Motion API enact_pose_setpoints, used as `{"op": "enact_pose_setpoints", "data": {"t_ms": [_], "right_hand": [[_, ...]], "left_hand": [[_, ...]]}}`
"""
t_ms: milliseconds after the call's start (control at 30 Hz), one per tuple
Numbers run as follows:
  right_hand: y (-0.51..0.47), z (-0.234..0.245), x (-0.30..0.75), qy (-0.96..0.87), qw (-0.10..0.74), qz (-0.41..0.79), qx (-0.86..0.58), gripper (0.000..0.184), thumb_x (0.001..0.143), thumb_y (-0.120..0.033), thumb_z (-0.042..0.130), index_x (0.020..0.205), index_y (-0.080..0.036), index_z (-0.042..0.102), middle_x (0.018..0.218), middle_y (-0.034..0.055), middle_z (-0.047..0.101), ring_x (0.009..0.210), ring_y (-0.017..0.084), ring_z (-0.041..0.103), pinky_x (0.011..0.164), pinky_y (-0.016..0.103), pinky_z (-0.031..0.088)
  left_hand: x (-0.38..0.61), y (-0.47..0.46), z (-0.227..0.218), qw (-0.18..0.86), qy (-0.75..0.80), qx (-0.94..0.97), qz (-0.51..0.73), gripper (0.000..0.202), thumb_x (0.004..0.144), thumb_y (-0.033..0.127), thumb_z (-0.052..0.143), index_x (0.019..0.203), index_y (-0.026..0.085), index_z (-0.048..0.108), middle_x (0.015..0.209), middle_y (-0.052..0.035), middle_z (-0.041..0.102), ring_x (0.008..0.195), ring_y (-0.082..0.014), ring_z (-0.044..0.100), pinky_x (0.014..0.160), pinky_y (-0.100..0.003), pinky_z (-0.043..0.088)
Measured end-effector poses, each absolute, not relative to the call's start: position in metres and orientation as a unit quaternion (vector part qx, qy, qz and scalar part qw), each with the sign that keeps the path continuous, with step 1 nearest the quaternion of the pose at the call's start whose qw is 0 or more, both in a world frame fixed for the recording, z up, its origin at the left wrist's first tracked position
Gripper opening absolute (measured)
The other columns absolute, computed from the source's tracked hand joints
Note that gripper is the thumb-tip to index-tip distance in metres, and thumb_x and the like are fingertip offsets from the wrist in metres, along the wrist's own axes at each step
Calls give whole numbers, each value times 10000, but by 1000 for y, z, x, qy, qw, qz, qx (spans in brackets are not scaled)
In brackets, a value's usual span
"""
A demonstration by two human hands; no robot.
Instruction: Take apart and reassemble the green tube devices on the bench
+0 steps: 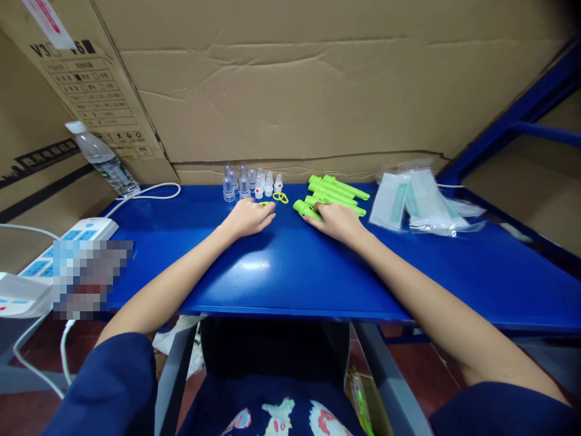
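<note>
My left hand [249, 217] rests on the blue table [281, 272], fingers curled down next to a small yellow ring [280, 197]; whether it holds anything is hidden. Just beyond it stands a cluster of several small clear plastic cups [249, 181]. My right hand [334, 220] lies on a bunch of bright green plastic pump handles [336, 191], its fingers closed over the nearest one.
Clear plastic packets [417, 203] lie at the right of the table. A water bottle [102, 158] leans at the back left beside a white power strip [72, 239] and cable. Cardboard walls [295, 91] close the back; a blue frame [512, 121] runs at the right.
</note>
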State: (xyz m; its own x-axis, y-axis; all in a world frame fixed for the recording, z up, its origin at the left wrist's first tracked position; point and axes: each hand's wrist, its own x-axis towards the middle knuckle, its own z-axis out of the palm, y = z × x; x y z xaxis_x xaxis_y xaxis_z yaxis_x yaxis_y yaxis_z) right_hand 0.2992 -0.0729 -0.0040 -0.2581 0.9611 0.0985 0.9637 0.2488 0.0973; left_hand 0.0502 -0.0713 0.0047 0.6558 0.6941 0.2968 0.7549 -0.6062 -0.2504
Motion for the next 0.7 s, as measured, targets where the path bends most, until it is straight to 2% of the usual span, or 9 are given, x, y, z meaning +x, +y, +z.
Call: {"op": "enact_pose_setpoints", "data": {"t_ms": [133, 233, 333, 467, 500, 567, 633, 700], "right_hand": [[-74, -3, 298, -794, 4, -59, -605, 447, 1020, -496, 444, 1147, -135, 675, 1099, 184, 744, 1017, 324, 706, 739, 329, 456], [-74, -2, 298, -794, 4, -52, -606, 459, 1021, -501, 435, 1138, -127, 676, 1087, 193, 741, 1023, 331, 706, 756, 336, 470], [-74, -3, 297, -796, 1, -42, -603, 474, 1017, -518, 438, 1151, -124, 665, 1089, 200, 737, 1025, 342, 706, 763, 345, 481], [-74, -4, 297, -797, 1, -33, -603, 521, 1010, -543, 435, 1233, -110, 622, 1109, 222, 729, 1035, 368, 704, 769, 371, 493], [-74, -5, 297, -797, 0, -28, -603, 529, 1011, -541, 432, 1260, -107, 605, 1117, 228, 727, 1038, 371, 703, 769, 375, 494], [-73, -6, 298, -799, -3, -16, -601, 533, 1015, -525, 426, 1305, -103, 573, 1137, 236, 720, 1046, 370, 701, 775, 377, 496], [-71, -8, 299, -803, -5, -10, -595, 529, 1017, -508, 425, 1328, -98, 550, 1158, 240, 714, 1055, 371, 699, 781, 378, 497], [-70, -8, 300, -808, -5, -7, -589, 520, 1017, -494, 428, 1325, -92, 544, 1169, 241, 710, 1061, 375, 698, 780, 378, 497]], "left_hand": [[103, -141, 29, 210, -186, -944, -176, 279, 1003, 232, 414, 896, 184, 668, 631, -24, 675, 565, -142, 599, 659, -311, 399], [134, -213, 40, 144, -1, -969, -201, 272, 976, 137, 458, 847, 216, 684, 601, 9, 648, 498, -102, 544, 611, -288, 394], [146, -267, 34, 61, 98, -981, -157, 408, 981, 127, 463, 624, 225, 635, 554, 10, 633, 482, -70, 551, 612, -259, 426], [155, -289, -8, -3, 42, -983, -180, 332, 1012, 186, 462, 849, 282, 735, 702, 12, 727, 638, -85, 647, 639, -256, 449], [160, -288, -24, -23, 23, -982, -185, 291, 1007, 191, 469, 974, 291, 740, 741, 24, 744, 650, -92, 651, 623, -266, 445], [173, -285, -59, -77, -40, -983, -163, 273, 970, 213, 516, 1173, 241, 697, 853, 22, 779, 686, -106, 669, 635, -275, 463], [187, -283, -94, -149, -120, -974, -124, 282, 953, 243, 525, 1187, 221, 681, 889, 26, 788, 724, -127, 693, 642, -279, 483], [196, -281, -119, -250, -127, -955, -96, 322, 952, 237, 519, 1242, 235, 660, 912, 22, 787, 758, -127, 707, 639, -254, 496]]}}
